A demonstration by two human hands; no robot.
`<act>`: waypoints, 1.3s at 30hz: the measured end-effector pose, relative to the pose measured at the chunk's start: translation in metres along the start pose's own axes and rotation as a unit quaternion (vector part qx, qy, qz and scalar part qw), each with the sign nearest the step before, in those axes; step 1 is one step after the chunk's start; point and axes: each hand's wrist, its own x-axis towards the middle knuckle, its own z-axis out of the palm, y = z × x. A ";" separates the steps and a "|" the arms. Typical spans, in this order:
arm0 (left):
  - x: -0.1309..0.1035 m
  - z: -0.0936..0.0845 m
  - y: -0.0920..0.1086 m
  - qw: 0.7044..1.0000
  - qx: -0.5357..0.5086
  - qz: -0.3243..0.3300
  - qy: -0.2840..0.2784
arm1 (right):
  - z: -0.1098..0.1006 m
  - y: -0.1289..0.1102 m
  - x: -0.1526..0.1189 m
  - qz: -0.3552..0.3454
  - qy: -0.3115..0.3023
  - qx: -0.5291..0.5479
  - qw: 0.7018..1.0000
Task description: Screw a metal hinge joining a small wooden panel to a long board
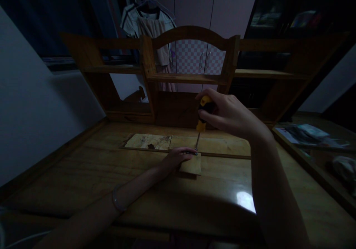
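A yellow-and-black screwdriver [201, 125] is gripped in my right hand [225, 110], its fingers wrapped round the handle. The shaft points down, slightly tilted, and its tip meets a small dark piece [195, 152] too small to make out. My left hand [178, 157] is beside the tip, fingers closed and pinching at that spot. Under these fingers, a small light wooden block [191, 165] extends toward me over the desk. Behind my left hand lies a long light wooden board [214, 145] with a rough, dark-stained left part [148, 141].
The wooden desk [91, 171] carries a shelf unit [189, 79] along its back. Papers [314, 132] lie on a surface to the right. Clothes [152, 30] hang behind the shelves, and a white wall [33, 100] stands at the left.
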 end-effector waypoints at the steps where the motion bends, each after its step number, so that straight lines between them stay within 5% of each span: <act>1: -0.001 0.000 0.002 1.000 0.000 0.002 0.000 | -0.003 0.000 -0.001 0.001 0.012 -0.003 1.000; 15: 0.002 0.001 -0.011 0.999 -0.035 0.027 0.018 | -0.015 0.011 -0.005 0.013 0.076 -0.050 0.996; 39: 0.005 0.001 -0.016 0.998 -0.068 0.001 0.019 | -0.001 0.009 0.000 0.018 -0.021 -0.027 0.999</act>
